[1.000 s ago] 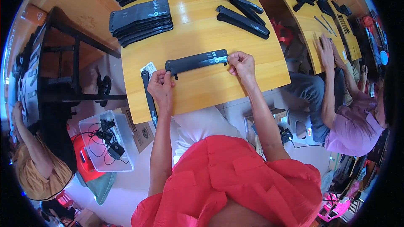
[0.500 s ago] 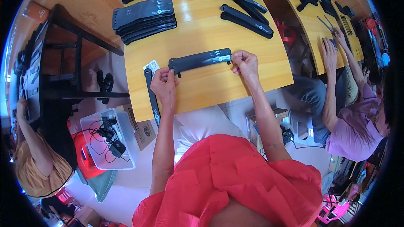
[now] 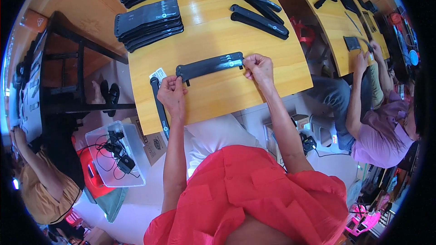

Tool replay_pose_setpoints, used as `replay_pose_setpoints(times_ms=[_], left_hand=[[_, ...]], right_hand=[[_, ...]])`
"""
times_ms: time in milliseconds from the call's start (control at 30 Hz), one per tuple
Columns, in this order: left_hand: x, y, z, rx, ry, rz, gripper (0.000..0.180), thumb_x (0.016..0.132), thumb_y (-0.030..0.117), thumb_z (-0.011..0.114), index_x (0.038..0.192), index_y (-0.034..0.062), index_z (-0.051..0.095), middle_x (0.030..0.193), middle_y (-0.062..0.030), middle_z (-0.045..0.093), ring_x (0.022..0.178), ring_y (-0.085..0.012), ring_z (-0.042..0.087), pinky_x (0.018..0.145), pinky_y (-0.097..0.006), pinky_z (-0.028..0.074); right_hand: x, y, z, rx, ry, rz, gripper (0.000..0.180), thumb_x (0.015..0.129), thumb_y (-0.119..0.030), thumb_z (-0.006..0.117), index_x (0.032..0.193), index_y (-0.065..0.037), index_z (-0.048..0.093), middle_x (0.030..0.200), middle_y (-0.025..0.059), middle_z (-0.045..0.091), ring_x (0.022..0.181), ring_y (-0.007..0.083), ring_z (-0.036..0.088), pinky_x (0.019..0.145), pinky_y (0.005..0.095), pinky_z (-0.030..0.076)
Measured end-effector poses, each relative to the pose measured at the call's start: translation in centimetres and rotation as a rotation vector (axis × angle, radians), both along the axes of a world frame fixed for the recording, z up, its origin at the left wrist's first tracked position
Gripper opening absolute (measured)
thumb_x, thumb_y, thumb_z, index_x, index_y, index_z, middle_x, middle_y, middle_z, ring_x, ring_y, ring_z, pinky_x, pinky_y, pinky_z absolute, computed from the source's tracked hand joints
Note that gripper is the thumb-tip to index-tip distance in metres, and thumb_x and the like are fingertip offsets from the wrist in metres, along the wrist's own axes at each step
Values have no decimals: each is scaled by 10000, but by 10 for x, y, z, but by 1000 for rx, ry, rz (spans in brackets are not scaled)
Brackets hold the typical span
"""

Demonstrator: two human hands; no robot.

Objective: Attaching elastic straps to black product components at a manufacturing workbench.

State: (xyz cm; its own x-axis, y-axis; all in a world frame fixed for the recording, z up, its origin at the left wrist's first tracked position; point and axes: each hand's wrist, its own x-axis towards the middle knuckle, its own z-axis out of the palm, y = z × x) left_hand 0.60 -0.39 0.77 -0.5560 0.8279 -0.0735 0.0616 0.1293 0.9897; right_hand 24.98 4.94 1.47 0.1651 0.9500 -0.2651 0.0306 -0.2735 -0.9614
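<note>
Although much of the view is filled by the person's red shirt (image 3: 236, 172), the yellow table (image 3: 218, 102) is seen beyond it, its near edge bordered by the lap. On the floor to the left, a clear bin (image 3: 139, 156) is set, with black cables (image 3: 119, 153) heaped inside. At the table's far left, a stack of black pouches (image 3: 148, 20) is laid flat. Near the table's middle, towards the front, a long black strip (image 3: 211, 67) is held crosswise, its right end tilted slightly away. Along the left edge, a narrow black strap (image 3: 160, 109) is placed lengthwise. The strip's left end is pinched by the left hand (image 3: 172, 94), fingers closed narrowly; its right end is gripped likewise by the right hand (image 3: 260, 70). Beside the strap's top, a white label (image 3: 158, 74) is seen. Below the strip, two small black tabs (image 3: 188, 83) are shown.
</note>
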Motion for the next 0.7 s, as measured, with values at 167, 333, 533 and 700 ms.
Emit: replay_pose_setpoints(times_ms=[167,333,533,700], left_hand=[[0,1,-2,14,-10,-7,46,820,20,624,830,-16,597,650,-28,589,514,-66,539,435,-205,469],[-1,2,-3,21,19,-12,50,820,19,624,828,-21,596,647,-30,587,512,-66,536,436,-206,469],[1,1,1,-10,48,-4,50,824,21,620,826,-19,591,644,-27,582,509,-65,530,439,-207,469],[2,-1,1,-18,22,11,48,830,23,613,824,-16,585,645,-24,581,509,-61,528,441,-202,465]], right_hand=[[1,0,0,-2,-4,4,89,786,-56,640,742,21,630,568,38,578,423,83,525,379,206,417],[0,2,2,-8,-23,3,87,787,-54,635,745,22,631,568,38,580,421,78,522,378,207,415],[-2,-2,5,5,-34,0,75,792,-48,641,754,9,612,570,25,560,403,75,504,360,189,388],[-3,-2,4,19,-20,-15,100,782,-46,633,717,28,618,561,44,579,412,79,523,364,211,406]])
